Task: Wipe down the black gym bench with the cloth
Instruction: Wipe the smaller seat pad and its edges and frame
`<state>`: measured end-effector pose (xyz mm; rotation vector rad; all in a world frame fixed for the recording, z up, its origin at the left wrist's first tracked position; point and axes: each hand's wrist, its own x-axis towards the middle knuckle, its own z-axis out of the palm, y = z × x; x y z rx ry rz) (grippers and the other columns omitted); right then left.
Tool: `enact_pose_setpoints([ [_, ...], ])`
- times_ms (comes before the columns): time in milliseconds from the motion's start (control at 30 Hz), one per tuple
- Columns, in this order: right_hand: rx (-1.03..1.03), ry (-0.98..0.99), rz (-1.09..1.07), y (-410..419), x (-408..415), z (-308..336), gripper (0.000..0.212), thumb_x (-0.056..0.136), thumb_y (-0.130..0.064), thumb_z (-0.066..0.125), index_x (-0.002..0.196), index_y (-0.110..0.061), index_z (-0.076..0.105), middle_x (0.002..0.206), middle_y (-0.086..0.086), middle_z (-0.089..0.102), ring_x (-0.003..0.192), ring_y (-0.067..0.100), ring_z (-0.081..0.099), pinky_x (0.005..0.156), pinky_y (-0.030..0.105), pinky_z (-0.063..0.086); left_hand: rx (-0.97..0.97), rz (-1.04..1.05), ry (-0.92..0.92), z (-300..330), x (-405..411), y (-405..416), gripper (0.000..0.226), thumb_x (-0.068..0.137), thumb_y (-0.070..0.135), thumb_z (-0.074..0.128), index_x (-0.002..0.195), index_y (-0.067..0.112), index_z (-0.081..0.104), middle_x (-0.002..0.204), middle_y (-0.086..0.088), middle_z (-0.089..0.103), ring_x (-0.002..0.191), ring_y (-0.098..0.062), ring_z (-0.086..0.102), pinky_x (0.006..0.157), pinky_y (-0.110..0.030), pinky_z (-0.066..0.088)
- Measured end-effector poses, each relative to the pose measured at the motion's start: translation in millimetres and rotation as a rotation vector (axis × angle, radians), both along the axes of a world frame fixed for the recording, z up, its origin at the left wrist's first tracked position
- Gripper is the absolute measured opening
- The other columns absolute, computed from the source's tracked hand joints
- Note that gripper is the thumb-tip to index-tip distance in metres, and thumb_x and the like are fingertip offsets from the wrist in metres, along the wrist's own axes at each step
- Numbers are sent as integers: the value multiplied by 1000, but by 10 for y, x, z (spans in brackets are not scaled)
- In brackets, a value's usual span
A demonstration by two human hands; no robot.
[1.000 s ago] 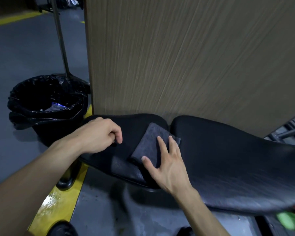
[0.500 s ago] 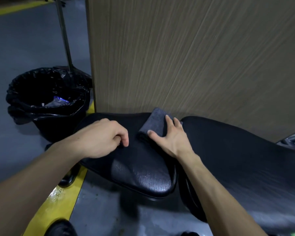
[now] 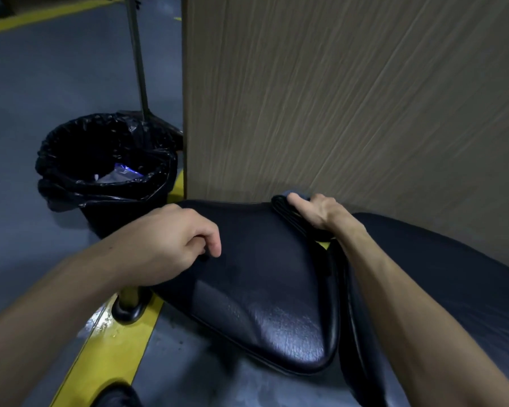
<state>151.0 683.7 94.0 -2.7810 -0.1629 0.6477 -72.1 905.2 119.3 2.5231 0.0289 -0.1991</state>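
The black gym bench has a seat pad (image 3: 265, 289) in the middle and a longer back pad (image 3: 453, 289) to the right, with a narrow gap between them. A folded dark grey cloth (image 3: 288, 212) lies at the seat pad's far right corner, beside the gap. My right hand (image 3: 318, 211) grips the cloth there, fingers curled over its far edge. On the seat pad's left edge rests my left hand (image 3: 177, 239), its fingers curled onto the pad and holding it.
A wood-grain panel (image 3: 350, 98) stands upright right behind the bench. A bin lined with a black bag (image 3: 106, 165) sits on the grey floor to the left, a metal pole (image 3: 137, 54) behind it. A yellow floor stripe (image 3: 109, 348) and a black bench foot (image 3: 128, 309) lie below my left arm.
My right hand slid the cloth from the seat pad's front middle away from me to its far right corner. My left hand stayed on the pad's left edge.
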Motion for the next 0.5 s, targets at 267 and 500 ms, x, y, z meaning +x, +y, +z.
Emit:
enact_pose_setpoints([
  [267,-173,-29,292,959,-158,4,89,88,-79,31,148,-15,46,149,14,51,133,35,50,105,42,38,83,120,-14,-87,-161,431,35,81,36,34,85,54,64,85,13,74,79,-11,71,73,-37,57],
  [500,-85,-149,364,623,-147,-120,91,77,-90,27,137,-30,60,136,14,61,124,37,56,97,42,43,149,148,73,-128,-46,374,37,95,26,42,84,56,61,87,6,64,75,-7,60,71,-30,49],
])
